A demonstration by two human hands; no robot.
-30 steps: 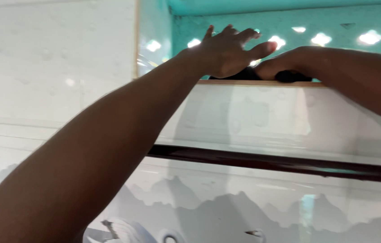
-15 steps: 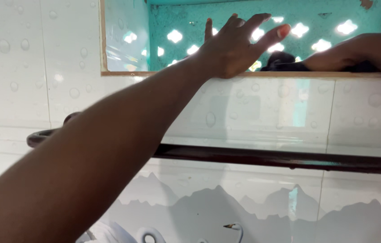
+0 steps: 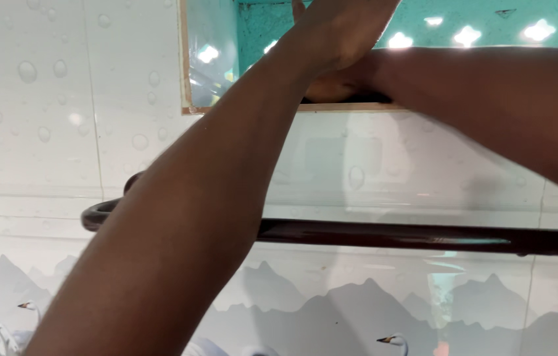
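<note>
**A:** What have I got on the feed?

**B:** Both arms are up at a niche (image 3: 213, 59) set high in the tiled wall (image 3: 61, 118). The niche has a turquoise back pierced with small bright holes, and a pale ledge (image 3: 358, 106) along its bottom.

**A:** Where's the left hand (image 3: 345, 29)?

**B:** It's raised in front of the niche, near the top edge of the view. I see its back and wrist; the fingers run out of the picture, so I cannot tell whether they are spread or curled, or whether they hold anything.

**A:** And the right hand (image 3: 332, 84)?

**B:** It's low in the niche, right on the ledge, just behind the left wrist. The left arm crosses in front of it and hides most of it. Only a curved part shows. Something dark sits under it against the ledge, too hidden for me to say what it is or whether the hand grips it. So its grasp I cannot tell either.

**A:** The two hands, touching?

**B:** They overlap in view, left above right. Contact I can't confirm.

**A:** Anything else around?

**B:** A dark rail (image 3: 391, 234) runs across the wall below the niche, bending back at its left end. The tiles carry water drops, and lower down a grey mountain print with small swans (image 3: 390, 341).
</note>
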